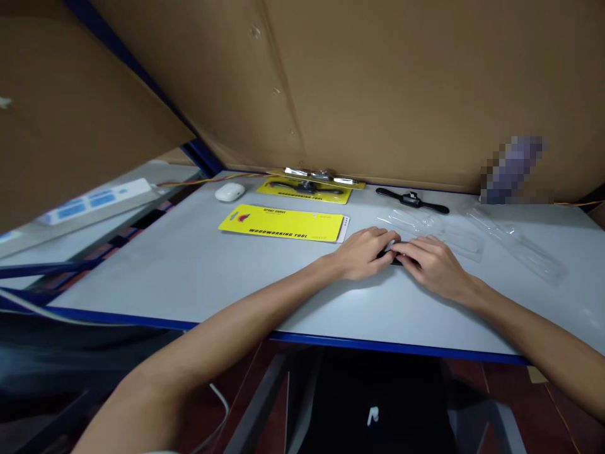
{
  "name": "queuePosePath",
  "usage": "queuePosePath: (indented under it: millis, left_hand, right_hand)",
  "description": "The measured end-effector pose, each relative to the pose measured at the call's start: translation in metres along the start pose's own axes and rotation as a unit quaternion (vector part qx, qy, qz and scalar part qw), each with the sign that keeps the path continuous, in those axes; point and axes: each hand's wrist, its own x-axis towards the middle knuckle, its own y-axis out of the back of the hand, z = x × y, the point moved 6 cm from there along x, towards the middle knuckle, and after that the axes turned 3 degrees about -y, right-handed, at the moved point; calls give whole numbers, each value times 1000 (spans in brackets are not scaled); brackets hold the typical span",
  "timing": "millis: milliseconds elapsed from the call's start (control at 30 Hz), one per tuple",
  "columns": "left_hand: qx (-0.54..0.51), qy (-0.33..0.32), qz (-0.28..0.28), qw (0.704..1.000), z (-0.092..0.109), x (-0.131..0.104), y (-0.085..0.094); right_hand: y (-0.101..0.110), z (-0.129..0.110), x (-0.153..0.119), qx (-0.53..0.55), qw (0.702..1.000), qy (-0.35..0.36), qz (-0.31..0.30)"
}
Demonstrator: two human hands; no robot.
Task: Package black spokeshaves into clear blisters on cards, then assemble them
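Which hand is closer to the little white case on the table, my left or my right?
Left. Your left hand is to the right of the white case and nearer you. Your right hand is farther right, on the other side of your left.

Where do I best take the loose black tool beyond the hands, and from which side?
Probably the left handle of the loose black tool, from above: it lies flat, a slim handle either side of its hardware-bearing middle, with clear plastic just in front and the cardboard wall close behind.
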Motion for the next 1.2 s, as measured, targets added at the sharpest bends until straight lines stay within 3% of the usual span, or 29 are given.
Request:
queuePosePath:
  millis: [733, 933, 1000, 1100, 1200]
  left_hand:
    - [-3, 7, -5, 1000, -1, -2, -1]
    - [8, 10, 1, 1000, -3, -1, -2]
    - [9, 11, -3, 1000, -2, -1, -2]
    - [10, 23, -18, 1000, -2, -1, -1]
    - [22, 45, -26, 998, -2, -2, -1]
  right_hand:
    - [9, 13, -2, -61, 997, -49, -16]
    - [6, -5, -4, -15, 999, 31, -41]
    - [13, -4, -2, -21, 998, 47, -26]
    - [49, 36, 6, -67, 997, -25, 42]
    - [108, 126, 2, -128, 953, -240, 136]
